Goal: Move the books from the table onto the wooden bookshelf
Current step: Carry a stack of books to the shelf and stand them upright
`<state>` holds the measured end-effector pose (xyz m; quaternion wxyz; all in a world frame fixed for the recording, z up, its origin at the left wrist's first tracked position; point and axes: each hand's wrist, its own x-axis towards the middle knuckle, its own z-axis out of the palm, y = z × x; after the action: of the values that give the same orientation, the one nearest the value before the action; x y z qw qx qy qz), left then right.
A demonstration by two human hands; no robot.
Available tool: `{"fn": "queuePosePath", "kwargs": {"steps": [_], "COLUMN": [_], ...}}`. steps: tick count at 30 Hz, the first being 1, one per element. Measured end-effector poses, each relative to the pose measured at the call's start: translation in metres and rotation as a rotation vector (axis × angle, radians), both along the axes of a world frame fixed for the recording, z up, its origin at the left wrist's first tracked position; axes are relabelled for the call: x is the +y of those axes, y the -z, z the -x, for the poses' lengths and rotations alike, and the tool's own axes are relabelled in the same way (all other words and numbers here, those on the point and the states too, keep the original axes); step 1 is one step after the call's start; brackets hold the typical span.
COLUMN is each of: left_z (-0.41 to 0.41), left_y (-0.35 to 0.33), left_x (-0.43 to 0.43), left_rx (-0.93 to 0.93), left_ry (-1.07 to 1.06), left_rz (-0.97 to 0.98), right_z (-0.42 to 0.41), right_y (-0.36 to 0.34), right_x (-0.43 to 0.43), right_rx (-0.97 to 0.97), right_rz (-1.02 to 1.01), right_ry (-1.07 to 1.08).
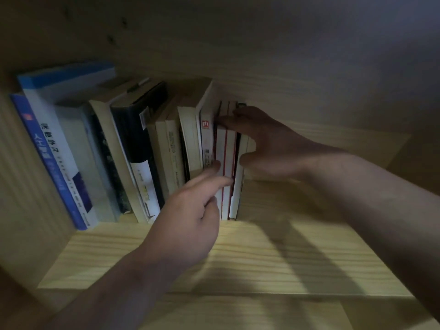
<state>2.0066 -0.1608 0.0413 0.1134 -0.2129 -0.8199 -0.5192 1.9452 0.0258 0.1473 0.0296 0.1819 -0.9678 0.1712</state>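
A row of several books stands on the wooden bookshelf (273,258), leaning left against its side wall. A blue book (47,160) is at the far left. At the right end stand thin white books with red edges (226,163). My right hand (266,144) wraps over the top and right side of these thin books, fingers on top and thumb on the outer cover. My left hand (190,220) reaches in from below, index and middle fingers stretched out and touching the spines of the thin books.
The shelf board to the right of the books is bare wood in dim light. The shelf's back panel and the board above close in the compartment. A left side wall (21,186) stands next to the blue book.
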Motion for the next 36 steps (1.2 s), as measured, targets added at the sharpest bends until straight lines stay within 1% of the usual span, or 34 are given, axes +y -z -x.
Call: {"fn": "queuePosePath", "kwargs": {"steps": [3,6,9,11,13,14,17,18,20,22,25,27,29,31,32,34,36], "left_z": [0.000,0.000,-0.001,-0.003,-0.004,-0.004,-0.005,-0.005,-0.006,-0.007,-0.010,-0.009,-0.002,0.011,0.018,0.029,0.038], "left_y": [0.002,-0.002,0.001,0.004,0.006,0.006,0.007,0.008,0.008,0.008,0.007,0.003,-0.002,-0.004,-0.006,-0.010,-0.008], "left_x": [0.004,0.007,0.007,0.007,0.008,0.010,0.013,0.014,0.017,0.019,0.025,0.036,0.050,0.066,0.074,0.085,0.089], "left_rx": [0.008,0.042,0.048,0.048,0.061,0.063,0.060,0.056,0.034,0.003,-0.106,-0.177,-0.235,-0.283,-0.315,-0.387,-0.482], "left_ry": [-0.013,-0.028,-0.027,-0.020,-0.011,-0.009,-0.017,-0.026,-0.045,-0.049,-0.031,0.013,0.064,0.052,0.010,-0.071,-0.034], "left_rz": [0.007,0.005,-0.033,-0.044,-0.048,-0.052,-0.062,-0.071,-0.100,-0.126,-0.145,-0.104,-0.136,-0.245,-0.284,-0.271,-0.352], "right_z": [0.005,0.013,0.015,0.011,0.007,0.005,0.001,-0.002,-0.005,-0.006,-0.010,-0.019,-0.029,-0.041,-0.046,-0.055,-0.060], "right_y": [-0.004,-0.004,0.011,0.025,0.036,0.041,0.061,0.070,0.080,0.081,0.075,0.069,0.063,0.058,0.057,0.056,0.054], "right_x": [-0.001,-0.005,-0.005,-0.004,-0.004,-0.005,-0.014,-0.018,-0.021,-0.013,0.011,0.031,0.057,0.083,0.097,0.118,0.134], "right_rx": [0.044,0.091,0.240,0.362,0.468,0.495,0.492,0.489,0.489,0.476,0.444,0.386,0.325,0.217,0.147,0.001,-0.127], "right_rz": [0.014,0.118,0.159,0.245,0.361,0.452,0.820,0.907,1.000,1.049,1.086,1.068,1.014,1.029,1.050,1.091,1.136], "right_ry": [-0.021,-0.027,0.062,0.158,0.259,0.330,0.549,0.589,0.657,0.664,0.576,0.524,0.477,0.403,0.354,0.245,0.125]}}
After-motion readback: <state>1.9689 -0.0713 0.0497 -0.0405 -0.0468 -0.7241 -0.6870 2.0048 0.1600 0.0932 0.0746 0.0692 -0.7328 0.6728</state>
